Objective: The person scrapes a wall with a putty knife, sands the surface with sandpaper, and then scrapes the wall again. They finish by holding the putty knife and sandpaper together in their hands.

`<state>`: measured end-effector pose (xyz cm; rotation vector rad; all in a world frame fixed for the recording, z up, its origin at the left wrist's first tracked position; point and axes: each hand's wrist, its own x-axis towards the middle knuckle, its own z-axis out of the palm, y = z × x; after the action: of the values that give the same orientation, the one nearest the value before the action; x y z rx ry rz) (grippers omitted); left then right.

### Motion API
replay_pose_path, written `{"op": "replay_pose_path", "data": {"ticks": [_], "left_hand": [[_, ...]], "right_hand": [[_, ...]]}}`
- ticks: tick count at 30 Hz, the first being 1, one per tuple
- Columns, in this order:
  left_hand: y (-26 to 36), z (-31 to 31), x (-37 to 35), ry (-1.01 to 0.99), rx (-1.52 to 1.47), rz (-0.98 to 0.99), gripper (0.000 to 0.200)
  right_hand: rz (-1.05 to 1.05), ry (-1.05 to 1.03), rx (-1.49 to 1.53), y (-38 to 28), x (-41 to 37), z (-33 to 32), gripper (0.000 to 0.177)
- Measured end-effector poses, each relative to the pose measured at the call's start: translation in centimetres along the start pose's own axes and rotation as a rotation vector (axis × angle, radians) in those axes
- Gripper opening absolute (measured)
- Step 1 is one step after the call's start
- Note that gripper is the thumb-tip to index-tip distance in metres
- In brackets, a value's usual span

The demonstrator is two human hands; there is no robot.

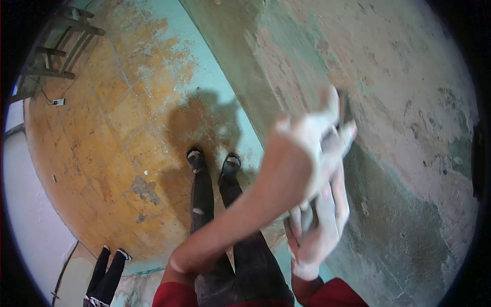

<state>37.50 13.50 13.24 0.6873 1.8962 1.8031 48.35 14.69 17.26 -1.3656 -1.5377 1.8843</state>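
Note:
My left hand (312,140) reaches across to the right, its fingers closed around a dark, flat, narrow tool that looks like a scraper (343,108). The tool's visible end is against the wall (404,87), and motion smears the fingertips. Lower down and close to it, my right hand (319,230) has its fingers curled, partly hidden behind my left wrist. Something greyish shows between the right fingers; I cannot tell what it is. Around the hands the wall surface is patchy, with worn greenish and bare beige areas.
My sandalled feet (231,160) stand on a stained yellow floor (102,148) strewn with pale flakes near the wall. Another person's legs (107,273) show at lower left. A wooden stand (64,43) and a white socket box (59,102) with a cable are at upper left.

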Motion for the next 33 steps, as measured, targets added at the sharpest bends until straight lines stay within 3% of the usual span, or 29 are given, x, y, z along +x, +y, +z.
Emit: {"op": "replay_pose_path", "data": {"ticks": [3,5,7,8,9,11,13,14,15,19,21,22,23,24,27,28,30,32,33], "left_hand": [[-0.4,-1.4,0.9,-0.100,0.123,0.064,0.051],[-0.4,-0.3,-0.3,-0.042,0.024,0.037,0.052],[-0.2,0.2,-1.1,-0.078,-0.099,-0.105,0.055],[-0.8,0.1,-0.3,-0.012,-0.089,-0.077,0.056],[-1.9,-0.6,1.2,-0.074,-0.108,-0.207,0.053],[-3.2,-2.6,3.4,-0.001,-0.106,-0.275,0.048],[-7.6,-3.8,2.9,0.100,-0.195,-0.106,0.048],[-8.0,-4.8,1.3,0.113,-0.231,-0.287,0.048],[-8.1,-5.7,-1.0,0.124,-0.266,-0.468,0.048],[-15.1,-7.2,-12.1,0.404,-0.971,-0.921,0.055],[-17.2,-7.4,-18.0,0.517,-1.009,-1.044,0.055],[-17.5,-6.9,-19.8,0.514,-1.009,-1.045,0.055],[-17.6,-6.5,-21.3,0.637,-1.061,-1.054,0.053],[-17.6,-6.2,-22.0,0.763,-1.110,-1.060,0.050],[-15.8,-5.2,-19.5,0.808,-1.207,-1.037,0.038],[-15.6,-4.7,-17.8,0.803,-1.205,-1.035,0.038],[-15.5,-3.8,-13.0,0.684,-1.318,-0.824,0.034],[-13.5,-3.1,-7.4,0.644,-1.195,-0.664,0.025],[-10.2,-3.4,-4.9,0.535,-0.953,-0.688,0.022]], "right_hand": [[-0.062,-0.041,-0.045,1.0,0.7,1.0,0.065],[-0.036,-0.013,0.017,0.4,-0.2,0.6,0.065],[-0.030,-0.028,0.117,0.0,-0.5,0.0,0.066],[0.028,-0.019,0.080,-0.4,0.1,0.4,0.066],[0.008,-0.041,0.060,0.1,1.3,1.1,0.060],[-0.136,-0.131,-0.049,2.5,3.9,2.9,0.055],[-0.024,-0.161,-0.052,3.1,2.9,3.4,0.053],[-0.012,-0.177,-0.124,4.3,2.3,2.9,0.056],[-0.144,-0.178,-0.258,7.4,1.9,1.8,0.059],[0.122,-0.245,-0.352,12.0,-2.5,-1.6,0.061],[0.233,-0.241,-0.343,14.6,-4.4,-4.6,0.061],[0.342,-0.234,-0.331,15.8,-5.2,-6.0,0.060],[0.342,-0.234,-0.333,17.2,-5.9,-7.5,0.060],[0.270,-0.238,-0.387,18.5,-6.4,-9.0,0.059],[0.228,-0.224,-0.422,19.5,-7.1,-10.8,0.056],[0.240,-0.224,-0.427,19.5,-7.1,-11.0,0.056],[0.249,-0.225,-0.426,19.8,-7.0,-11.1,0.057],[0.151,-0.219,-0.416,20.3,-7.0,-10.9,0.054],[0.148,-0.219,-0.413,20.6,-7.0,-11.0,0.054]]}}
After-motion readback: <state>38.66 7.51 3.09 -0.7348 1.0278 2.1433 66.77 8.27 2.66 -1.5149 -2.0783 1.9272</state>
